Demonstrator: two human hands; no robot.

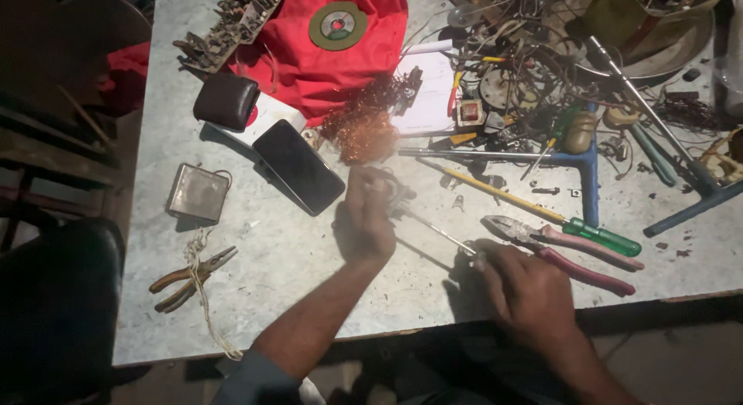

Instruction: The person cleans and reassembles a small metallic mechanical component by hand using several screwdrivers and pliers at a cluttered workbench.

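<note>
The counter (255, 297) is a pale, scuffed slab, bare near the left and crowded with scrap toward the far right. A red cloth (325, 72) lies at the far middle with a green disc (337, 24) on it. Right of that sits a tangle of wire and parts (526, 64). A black phone (299, 177) lies left of centre, with a dark pouch (226, 100) beyond it and a flat metal box (199, 191) to the left. Near left lie small pliers (190, 279) with a bit of string. On the right are pink-handled pliers (565, 246) and a green-handled screwdriver (534, 211).

The left hand (365, 219) is at the centre of the counter, its fingers closed down over a small metal part (387, 190), mostly hidden and blurred. The right hand (526, 293) sits near the edge, fingers curled around the handle of a thin screwdriver (437, 231), whose shaft runs up and left to the part.

The part looks small, rigid and fairly light, probably slick bare metal that could spin or skate under the tip, so pinning it from above by its body suits it. The thin screwdriver is stiff but slender; the handle end is the place to hold. A tuft of copper wire (360, 130) just beyond looks soft and snaggy.
</note>
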